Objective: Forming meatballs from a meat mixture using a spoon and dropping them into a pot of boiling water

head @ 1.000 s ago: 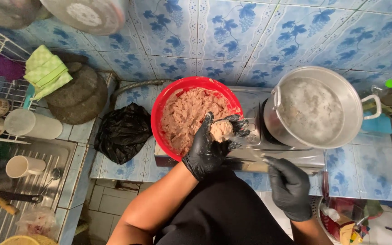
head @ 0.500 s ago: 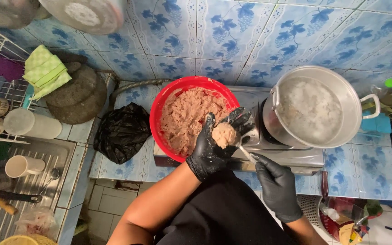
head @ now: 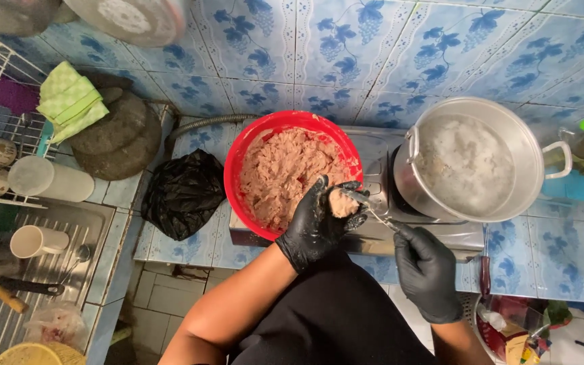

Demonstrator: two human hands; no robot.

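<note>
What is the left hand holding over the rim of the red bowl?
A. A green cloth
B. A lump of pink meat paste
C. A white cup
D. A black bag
B: the gloved left hand is curled around a lump of pink paste at the edge of the red bowl, while the right hand brings a spoon to it.

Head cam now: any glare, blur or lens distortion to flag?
Head view: wide-angle bend at the edges, wall tiles curve; glare on the steel pot rim and steam hazing its contents; round lid at top is blurred; left hand, right hand and red bowl are sharp, evenly lit.
</note>
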